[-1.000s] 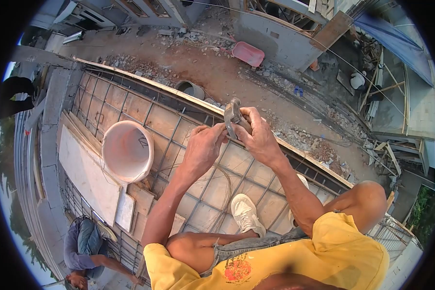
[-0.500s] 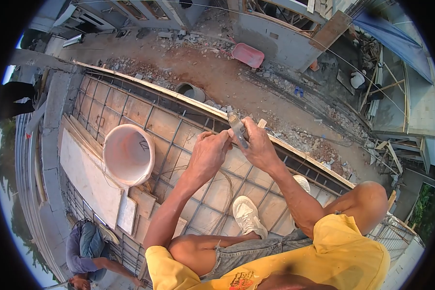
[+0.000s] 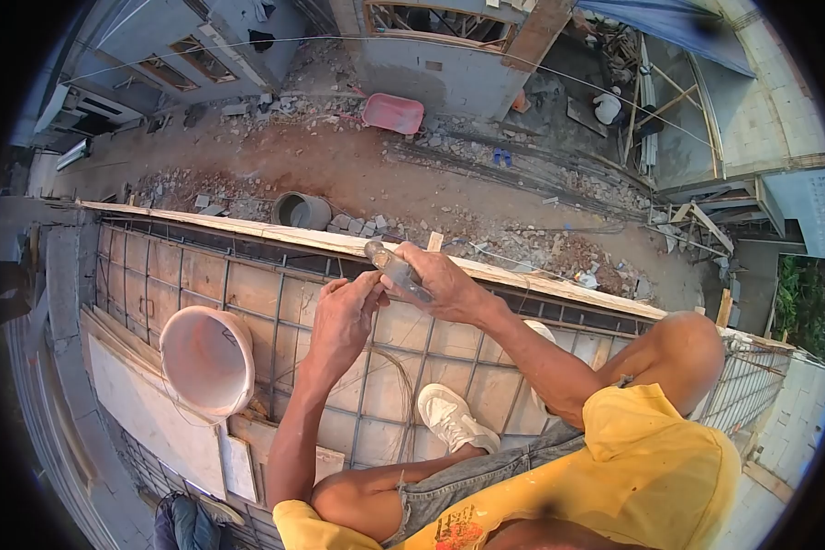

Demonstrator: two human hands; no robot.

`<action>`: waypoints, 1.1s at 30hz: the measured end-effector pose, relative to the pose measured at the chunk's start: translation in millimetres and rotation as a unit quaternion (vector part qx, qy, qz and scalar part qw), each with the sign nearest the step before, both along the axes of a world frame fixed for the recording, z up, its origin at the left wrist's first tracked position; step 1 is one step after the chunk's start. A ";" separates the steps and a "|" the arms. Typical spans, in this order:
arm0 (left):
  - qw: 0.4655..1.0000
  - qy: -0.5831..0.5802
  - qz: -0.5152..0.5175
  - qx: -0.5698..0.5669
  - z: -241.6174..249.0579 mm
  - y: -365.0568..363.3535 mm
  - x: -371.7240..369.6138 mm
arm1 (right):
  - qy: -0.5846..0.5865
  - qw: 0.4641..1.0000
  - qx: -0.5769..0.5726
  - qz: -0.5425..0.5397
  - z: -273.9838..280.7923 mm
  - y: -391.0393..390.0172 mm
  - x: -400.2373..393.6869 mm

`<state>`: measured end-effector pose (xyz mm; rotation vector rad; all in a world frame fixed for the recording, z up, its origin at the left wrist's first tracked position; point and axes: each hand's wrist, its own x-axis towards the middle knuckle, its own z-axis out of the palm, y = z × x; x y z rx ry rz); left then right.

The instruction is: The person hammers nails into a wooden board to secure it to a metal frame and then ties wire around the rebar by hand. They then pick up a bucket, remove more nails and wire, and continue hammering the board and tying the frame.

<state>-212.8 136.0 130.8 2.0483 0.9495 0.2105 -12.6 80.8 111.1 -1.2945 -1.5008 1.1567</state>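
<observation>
My right hand (image 3: 445, 286) is closed round a worn grey metal hand tool (image 3: 401, 275), whose exact kind I cannot make out. Close beside it, my left hand (image 3: 344, 316) has its fingertips pinched together near the tool; what they hold, if anything, is too small to see. Both hands are above a grid of steel rebar (image 3: 367, 367) laid over wooden formwork boards (image 3: 298, 302). Loose thin wire (image 3: 401, 376) trails across the grid below my hands. A pale, dirty bucket (image 3: 206, 362) rests to the left of my left forearm.
Along the far side runs a wooden formwork edge (image 3: 284, 234), with rubble ground beyond and lower. Boards (image 3: 151, 394) lie left by the bucket. My shoe (image 3: 454, 417) is on the grid. Another person's legs (image 3: 188, 522) show lower left. A red wheelbarrow tray (image 3: 392, 113) stands on the ground.
The view has turned, so the surroundings appear shifted left and rotated. My hands sit slightly lower and left in view, still close together. The other person at lower left is now mostly out of frame.
</observation>
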 end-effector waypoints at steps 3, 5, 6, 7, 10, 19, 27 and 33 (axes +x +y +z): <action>0.999 0.003 -0.032 0.009 1.8 1.7 12.0 | -0.023 1.000 -0.004 -0.016 3.4 -4.0 10.7; 0.999 -0.004 -0.044 0.008 -1.8 1.6 15.5 | -0.048 0.999 0.004 -0.024 1.9 -5.6 14.8; 0.999 -0.017 -0.040 -0.007 -7.5 0.6 17.0 | -0.056 0.998 -0.003 -0.021 1.8 -5.7 17.0; 0.999 -0.029 -0.033 -0.024 -11.6 -0.6 18.1 | -0.064 0.998 -0.010 -0.015 2.3 -5.2 19.5; 0.997 -0.039 -0.018 -0.056 -16.3 -3.7 21.0 | -0.037 0.997 -0.063 0.001 6.7 -1.1 24.2; 0.995 -0.088 0.045 -0.017 -15.6 -4.8 -4.7 | -0.027 0.995 -0.060 0.076 -5.4 25.0 0.3; 0.935 -0.117 0.309 -0.126 -47.2 33.2 -28.6 | 0.077 0.964 -0.235 -0.100 -42.2 57.2 38.5; 0.831 0.091 0.548 -0.022 -199.7 74.1 -60.5 | -0.077 0.962 -0.260 -0.018 -70.5 72.6 132.0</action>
